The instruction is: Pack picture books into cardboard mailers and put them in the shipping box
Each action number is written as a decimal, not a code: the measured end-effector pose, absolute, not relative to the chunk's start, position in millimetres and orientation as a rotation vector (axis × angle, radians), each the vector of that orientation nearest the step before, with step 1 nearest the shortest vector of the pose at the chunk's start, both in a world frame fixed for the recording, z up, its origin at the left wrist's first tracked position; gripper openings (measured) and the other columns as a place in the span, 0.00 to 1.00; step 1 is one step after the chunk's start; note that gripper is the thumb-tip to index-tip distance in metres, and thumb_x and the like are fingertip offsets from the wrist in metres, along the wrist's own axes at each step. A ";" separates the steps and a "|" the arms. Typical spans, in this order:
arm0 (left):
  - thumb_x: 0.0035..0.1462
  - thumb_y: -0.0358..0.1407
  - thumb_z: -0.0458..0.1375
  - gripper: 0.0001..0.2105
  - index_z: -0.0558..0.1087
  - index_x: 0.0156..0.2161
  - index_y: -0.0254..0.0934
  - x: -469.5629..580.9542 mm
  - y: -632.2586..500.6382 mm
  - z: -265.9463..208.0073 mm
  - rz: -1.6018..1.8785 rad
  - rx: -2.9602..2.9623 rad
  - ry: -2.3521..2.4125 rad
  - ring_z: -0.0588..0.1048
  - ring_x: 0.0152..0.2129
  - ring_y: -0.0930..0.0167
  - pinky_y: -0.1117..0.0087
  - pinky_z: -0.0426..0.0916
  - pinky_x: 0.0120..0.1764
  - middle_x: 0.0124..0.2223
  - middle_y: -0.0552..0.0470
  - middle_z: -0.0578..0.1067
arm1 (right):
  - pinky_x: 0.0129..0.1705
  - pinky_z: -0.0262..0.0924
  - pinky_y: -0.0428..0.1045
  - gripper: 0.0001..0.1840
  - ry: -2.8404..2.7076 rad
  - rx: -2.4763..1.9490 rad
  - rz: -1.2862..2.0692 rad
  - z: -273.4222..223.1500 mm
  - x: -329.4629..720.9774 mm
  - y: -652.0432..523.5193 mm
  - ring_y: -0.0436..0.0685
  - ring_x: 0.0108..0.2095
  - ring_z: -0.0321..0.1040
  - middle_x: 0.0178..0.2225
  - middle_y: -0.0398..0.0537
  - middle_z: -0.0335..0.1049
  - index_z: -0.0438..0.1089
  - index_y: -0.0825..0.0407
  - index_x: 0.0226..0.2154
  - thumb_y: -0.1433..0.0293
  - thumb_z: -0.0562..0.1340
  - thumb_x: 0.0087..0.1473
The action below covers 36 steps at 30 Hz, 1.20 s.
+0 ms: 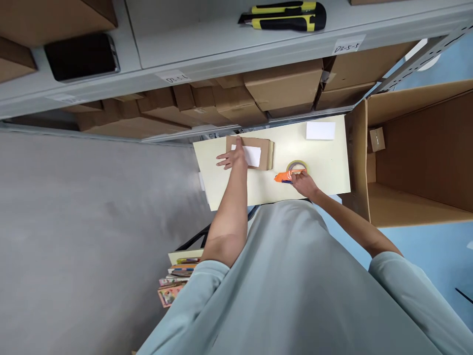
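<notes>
A small cardboard box (265,154) lies on the cream tabletop (325,172), with a white label (253,156) on its top. My left hand (235,157) rests over the box's left part and the label's edge, fingers spread and the thumb pointing away from me. To the right, my right hand (303,183) is closed on an orange tape dispenser (283,176) with a roll of yellowish tape (296,163) at its far side. The dispenser's front end points left, a short way from the box. My palm hides part of its grip.
White paper slips (320,130) lie at the table's far right. A large open carton (360,162) stands right of the table, a small box (377,139) inside. The shelf above bears a utility knife (288,17) and a phone (81,56); cardboard boxes (284,84) fill the level below.
</notes>
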<state>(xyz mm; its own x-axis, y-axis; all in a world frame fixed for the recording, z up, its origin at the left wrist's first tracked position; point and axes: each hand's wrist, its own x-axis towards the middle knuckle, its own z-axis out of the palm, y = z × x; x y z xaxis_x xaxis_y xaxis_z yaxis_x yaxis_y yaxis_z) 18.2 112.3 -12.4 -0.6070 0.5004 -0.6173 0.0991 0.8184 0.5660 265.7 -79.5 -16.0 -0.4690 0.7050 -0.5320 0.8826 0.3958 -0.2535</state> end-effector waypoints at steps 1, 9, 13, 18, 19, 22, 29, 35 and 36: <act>0.55 0.58 0.72 0.45 0.64 0.68 0.34 28.9 119.6 -11.4 0.519 0.361 2.358 0.41 0.79 0.39 0.32 0.53 0.71 0.77 0.23 0.55 | 0.61 0.58 0.62 0.26 2.321 1.376 -0.740 -15.8 262.9 -82.8 0.70 0.48 0.79 0.47 0.71 0.82 0.67 0.69 0.64 0.79 0.50 0.69; 0.61 0.67 0.60 0.57 0.44 0.80 0.33 77.4 130.5 -7.5 0.028 0.511 2.615 0.39 0.78 0.32 0.26 0.54 0.68 0.82 0.21 0.40 | 0.65 0.58 0.65 0.26 2.334 1.496 -0.764 -20.1 263.5 -93.7 0.70 0.46 0.78 0.45 0.69 0.82 0.63 0.69 0.66 0.74 0.54 0.70; 0.61 0.66 0.61 0.56 0.41 0.82 0.42 75.9 110.5 -10.0 -0.084 0.732 2.593 0.43 0.79 0.34 0.31 0.61 0.68 0.84 0.30 0.38 | 0.64 0.59 0.62 0.24 2.370 1.418 -0.726 -23.6 272.9 -90.6 0.68 0.45 0.79 0.45 0.68 0.82 0.66 0.68 0.64 0.74 0.55 0.70; 0.59 0.64 0.63 0.56 0.43 0.82 0.44 79.4 91.0 -15.9 -0.083 0.940 2.567 0.44 0.78 0.34 0.29 0.62 0.67 0.84 0.33 0.41 | 0.63 0.60 0.60 0.22 2.404 1.247 -0.636 -20.5 282.1 -91.4 0.65 0.41 0.78 0.40 0.61 0.83 0.72 0.64 0.58 0.82 0.52 0.67; 0.59 0.64 0.63 0.57 0.43 0.82 0.44 80.4 89.2 -17.0 -0.079 0.954 2.563 0.44 0.78 0.33 0.28 0.61 0.67 0.83 0.32 0.41 | 0.64 0.59 0.60 0.22 2.413 1.224 -0.602 -19.7 283.3 -91.4 0.64 0.40 0.78 0.39 0.59 0.83 0.72 0.64 0.58 0.83 0.51 0.67; 0.59 0.64 0.63 0.57 0.43 0.82 0.42 82.4 85.8 -20.3 -0.056 0.965 2.566 0.45 0.77 0.31 0.27 0.60 0.67 0.83 0.32 0.42 | 0.66 0.57 0.59 0.21 2.434 1.209 -0.567 -18.5 288.5 -89.8 0.63 0.39 0.78 0.38 0.58 0.82 0.73 0.64 0.54 0.84 0.51 0.68; 0.59 0.63 0.63 0.56 0.46 0.82 0.42 81.9 74.2 -25.3 -0.009 1.102 2.525 0.43 0.76 0.29 0.25 0.59 0.66 0.83 0.34 0.44 | 0.63 0.57 0.59 0.19 2.397 1.329 -0.499 -8.9 360.9 -94.4 0.64 0.39 0.79 0.39 0.60 0.83 0.71 0.65 0.56 0.83 0.53 0.67; 0.59 0.60 0.65 0.55 0.46 0.82 0.42 82.0 65.4 -17.8 0.004 1.209 2.428 0.39 0.78 0.32 0.24 0.55 0.68 0.83 0.34 0.43 | 0.62 0.54 0.60 0.17 2.355 1.288 -0.404 9.3 426.1 -84.0 0.67 0.39 0.79 0.39 0.64 0.83 0.74 0.64 0.49 0.70 0.53 0.74; 0.58 0.59 0.65 0.55 0.46 0.82 0.41 81.5 63.1 -16.1 0.004 1.241 2.402 0.38 0.78 0.32 0.24 0.55 0.68 0.83 0.34 0.43 | 0.62 0.53 0.60 0.18 2.359 1.264 -0.385 8.6 425.5 -75.9 0.67 0.39 0.79 0.39 0.64 0.83 0.74 0.65 0.50 0.70 0.53 0.74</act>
